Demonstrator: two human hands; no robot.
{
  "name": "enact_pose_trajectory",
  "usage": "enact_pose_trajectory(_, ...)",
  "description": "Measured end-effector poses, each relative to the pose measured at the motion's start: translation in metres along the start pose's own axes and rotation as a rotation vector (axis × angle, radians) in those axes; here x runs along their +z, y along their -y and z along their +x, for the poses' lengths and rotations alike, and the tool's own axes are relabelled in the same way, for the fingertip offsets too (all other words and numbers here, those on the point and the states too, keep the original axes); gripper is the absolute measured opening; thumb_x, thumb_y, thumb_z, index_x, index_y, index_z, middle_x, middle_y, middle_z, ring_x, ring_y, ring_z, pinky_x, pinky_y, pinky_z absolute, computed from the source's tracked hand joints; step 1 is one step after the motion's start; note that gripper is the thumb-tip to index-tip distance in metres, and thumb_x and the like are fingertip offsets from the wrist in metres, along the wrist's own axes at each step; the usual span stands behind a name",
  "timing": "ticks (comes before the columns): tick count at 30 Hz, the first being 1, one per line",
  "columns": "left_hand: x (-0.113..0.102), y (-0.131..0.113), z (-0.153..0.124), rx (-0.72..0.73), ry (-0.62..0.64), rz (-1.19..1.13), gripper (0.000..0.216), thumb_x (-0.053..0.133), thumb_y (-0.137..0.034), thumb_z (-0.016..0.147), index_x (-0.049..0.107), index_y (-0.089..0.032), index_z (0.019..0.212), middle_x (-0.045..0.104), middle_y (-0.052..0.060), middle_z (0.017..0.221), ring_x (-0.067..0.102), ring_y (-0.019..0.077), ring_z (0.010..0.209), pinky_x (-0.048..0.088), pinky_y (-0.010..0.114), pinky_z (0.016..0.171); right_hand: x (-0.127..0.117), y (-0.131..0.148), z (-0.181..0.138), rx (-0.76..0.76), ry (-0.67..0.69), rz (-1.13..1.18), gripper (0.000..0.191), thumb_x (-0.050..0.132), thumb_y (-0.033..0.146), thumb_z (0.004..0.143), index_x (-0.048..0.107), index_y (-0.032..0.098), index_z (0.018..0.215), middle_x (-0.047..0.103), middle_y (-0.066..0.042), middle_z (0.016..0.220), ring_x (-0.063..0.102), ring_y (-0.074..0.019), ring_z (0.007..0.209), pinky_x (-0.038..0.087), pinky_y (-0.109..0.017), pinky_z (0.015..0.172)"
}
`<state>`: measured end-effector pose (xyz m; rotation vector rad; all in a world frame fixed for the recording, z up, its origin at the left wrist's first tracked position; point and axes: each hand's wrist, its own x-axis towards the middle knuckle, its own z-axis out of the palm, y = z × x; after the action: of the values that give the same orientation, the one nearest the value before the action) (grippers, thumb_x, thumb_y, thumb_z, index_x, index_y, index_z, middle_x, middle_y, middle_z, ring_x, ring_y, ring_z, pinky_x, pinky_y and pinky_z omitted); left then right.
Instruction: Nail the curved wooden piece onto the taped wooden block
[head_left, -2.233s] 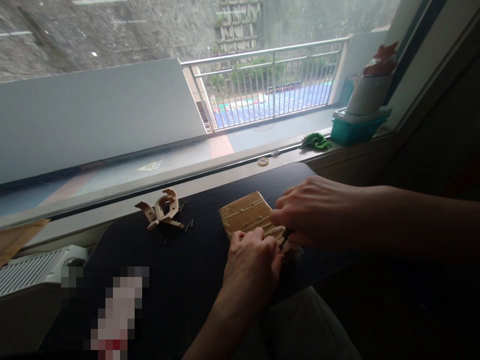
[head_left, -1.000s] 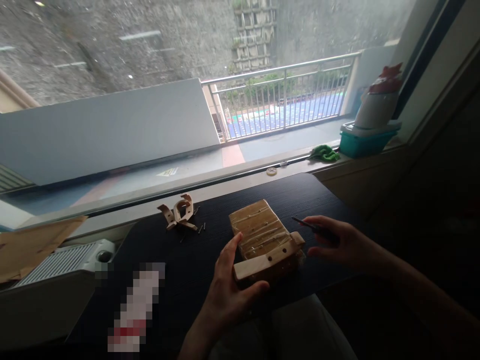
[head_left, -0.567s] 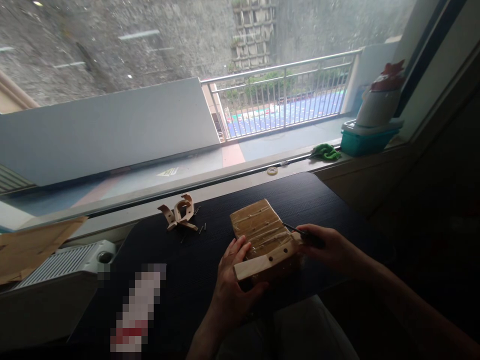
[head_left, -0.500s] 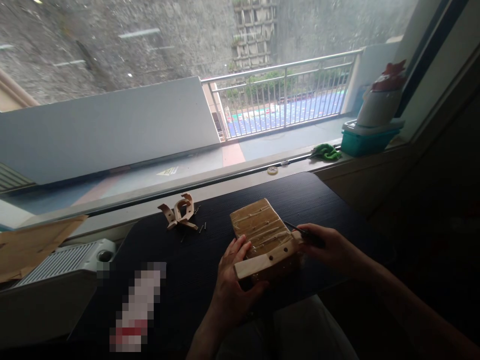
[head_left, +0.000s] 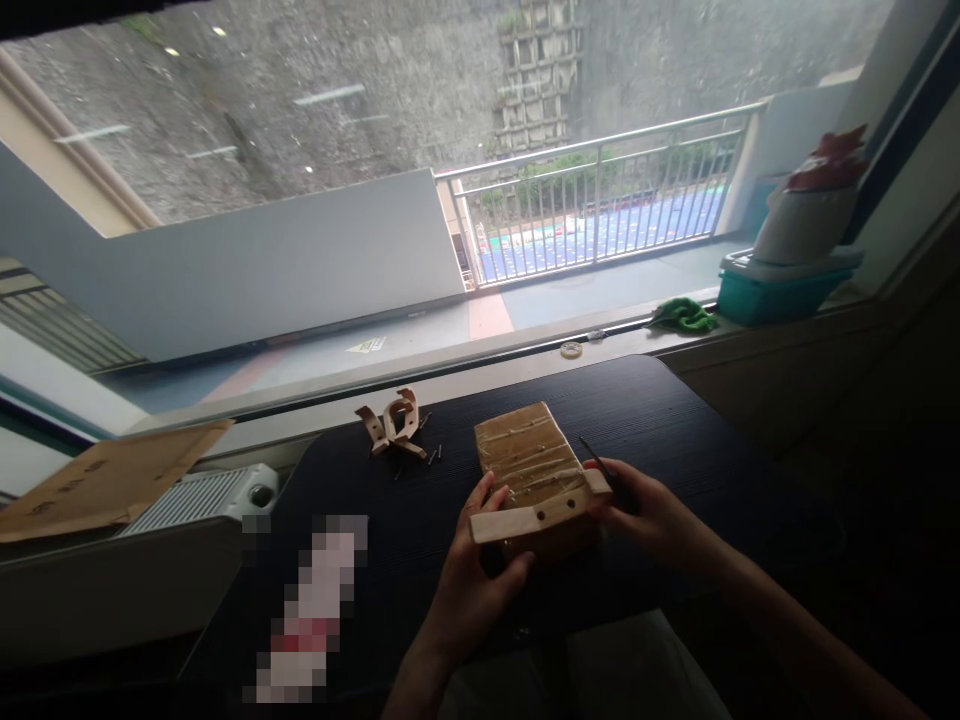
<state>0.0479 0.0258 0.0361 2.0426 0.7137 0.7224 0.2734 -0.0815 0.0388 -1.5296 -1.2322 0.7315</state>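
Note:
A wooden assembly (head_left: pixel 529 467) wrapped in clear film lies on the dark table (head_left: pixel 675 420), with a pale wooden bar (head_left: pixel 536 516) along its near edge. My left hand (head_left: pixel 472 580) grips the assembly's near left corner, thumb up along its side. My right hand (head_left: pixel 649 505) is at the bar's right end, fingers closed on a thin dark tool (head_left: pixel 596 464) whose tip points away up-left.
Curved wooden pieces (head_left: pixel 391 425) and several small dark nails (head_left: pixel 433 456) lie at the table's far left. A cardboard sheet (head_left: pixel 105 480) rests on a radiator at left. On the sill sit a tape roll (head_left: pixel 571 349), a green cloth (head_left: pixel 684 316) and a teal box (head_left: pixel 784 290).
My right hand drew back from over the assembly, then returned to the bar's right end with the thin tool. My left hand shifted to the near corner. The view panned left.

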Motion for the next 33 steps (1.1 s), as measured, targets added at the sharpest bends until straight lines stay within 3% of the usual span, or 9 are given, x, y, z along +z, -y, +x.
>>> enact_pose_trajectory(3, 0.0, 0.002, -0.002, 0.014, -0.016, -0.049, 0.06, 0.065, -0.017, 0.074, 0.043, -0.026, 0.129, 0.029, 0.006, 0.147, 0.028, 0.0263, 0.135, 0.026, 0.046, 0.112, 0.0, 0.005, 0.003, 0.014, -0.019, 0.009, 0.05, 0.062, 0.036, 0.076, 0.048, 0.014, 0.119, 0.064, -0.005, 0.093, 0.059, -0.0186, 0.084, 0.048, -0.03, 0.075)
enact_pose_trajectory(8, 0.002, 0.01, -0.002, 0.033, -0.006, -0.014, 0.059, 0.065, -0.014, 0.073, 0.046, -0.026, 0.128, 0.028, 0.006, 0.147, 0.03, 0.0269, 0.135, 0.03, 0.044, 0.111, -0.005, 0.012, 0.006, -0.033, 0.049, -0.078, 0.028, 0.058, 0.032, 0.079, 0.058, 0.015, 0.101, 0.063, -0.003, 0.088, 0.058, -0.0167, 0.081, 0.046, -0.026, 0.073)
enact_pose_trajectory(18, 0.001, 0.008, -0.001, 0.036, 0.002, 0.045, 0.059, 0.064, -0.011, 0.073, 0.047, -0.025, 0.128, 0.03, 0.007, 0.147, 0.032, 0.0262, 0.134, 0.032, 0.045, 0.109, -0.006, 0.016, 0.005, -0.031, 0.06, -0.124, 0.026, 0.054, 0.031, 0.081, 0.055, 0.015, 0.102, 0.062, -0.003, 0.088, 0.057, -0.0172, 0.081, 0.046, -0.027, 0.073)
enact_pose_trajectory(25, 0.003, 0.004, -0.003, 0.083, -0.027, 0.039, 0.062, 0.066, -0.012, 0.073, 0.043, -0.024, 0.13, 0.03, 0.008, 0.147, 0.026, 0.0264, 0.136, 0.026, 0.046, 0.112, -0.004, 0.024, 0.003, -0.011, 0.093, -0.159, 0.03, 0.053, 0.035, 0.082, 0.054, 0.014, 0.104, 0.061, -0.004, 0.087, 0.056, -0.0172, 0.079, 0.045, -0.028, 0.072)
enact_pose_trajectory(29, 0.002, 0.003, -0.004, 0.072, -0.025, 0.039, 0.065, 0.066, -0.013, 0.073, 0.04, -0.025, 0.132, 0.029, 0.008, 0.148, 0.025, 0.0269, 0.137, 0.024, 0.047, 0.112, -0.025, 0.036, -0.004, 0.039, 0.138, -0.312, 0.051, 0.055, 0.042, 0.08, 0.045, 0.018, 0.123, 0.062, -0.005, 0.094, 0.058, -0.0188, 0.08, 0.047, -0.03, 0.071)
enact_pose_trajectory(31, 0.0, 0.0, -0.005, 0.026, -0.019, 0.021, 0.071, 0.067, -0.017, 0.072, 0.035, -0.026, 0.135, 0.031, 0.008, 0.147, 0.027, 0.0268, 0.136, 0.025, 0.046, 0.112, -0.042, 0.052, -0.007, 0.019, 0.102, -0.455, 0.04, 0.044, 0.041, 0.088, 0.046, 0.022, 0.123, 0.062, -0.006, 0.1, 0.059, -0.0193, 0.086, 0.046, -0.03, 0.073)
enact_pose_trajectory(33, -0.005, -0.006, -0.007, -0.031, -0.046, 0.012, 0.078, 0.068, -0.022, 0.073, 0.028, -0.027, 0.138, 0.033, 0.007, 0.146, 0.03, 0.0267, 0.134, 0.029, 0.045, 0.11, -0.057, 0.075, -0.006, -0.132, 0.167, -0.611, 0.033, 0.041, 0.036, 0.089, 0.052, 0.025, 0.118, 0.062, -0.005, 0.102, 0.059, -0.018, 0.084, 0.044, -0.028, 0.07)
